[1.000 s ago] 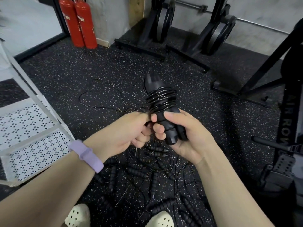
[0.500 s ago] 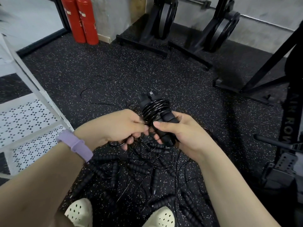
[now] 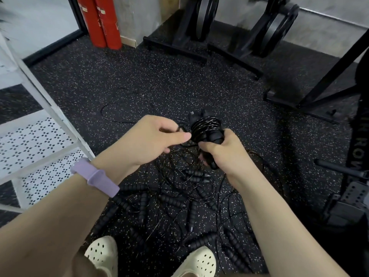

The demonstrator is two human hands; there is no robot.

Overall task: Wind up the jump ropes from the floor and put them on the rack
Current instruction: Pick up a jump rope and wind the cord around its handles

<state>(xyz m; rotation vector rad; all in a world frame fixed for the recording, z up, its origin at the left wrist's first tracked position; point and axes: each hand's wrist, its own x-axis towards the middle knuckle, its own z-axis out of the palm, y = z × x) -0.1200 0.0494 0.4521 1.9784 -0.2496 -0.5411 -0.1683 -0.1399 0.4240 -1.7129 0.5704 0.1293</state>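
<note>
My right hand (image 3: 223, 150) grips a pair of black jump rope handles (image 3: 207, 130) with the thin black cord coiled tightly round their upper part. My left hand (image 3: 151, 140) pinches the loose end of that cord right beside the coil. Below both hands, a tangled pile of more jump ropes (image 3: 179, 204) with ribbed black handles lies on the speckled rubber floor. One loose cord loop (image 3: 123, 104) trails off to the far left of the pile.
A white metal rack (image 3: 40, 140) with perforated shelves stands at the left. Two red fire extinguishers (image 3: 101, 23) stand at the back wall. Black weight-plate stands (image 3: 201, 31) and a rowing machine (image 3: 357, 148) fill the back and right. My light shoes (image 3: 101, 254) are at the bottom edge.
Both hands have dropped lower with the wound handles tipped away from me. My left hand has shifted from beneath the handles to the side of the coil, pinching the cord.
</note>
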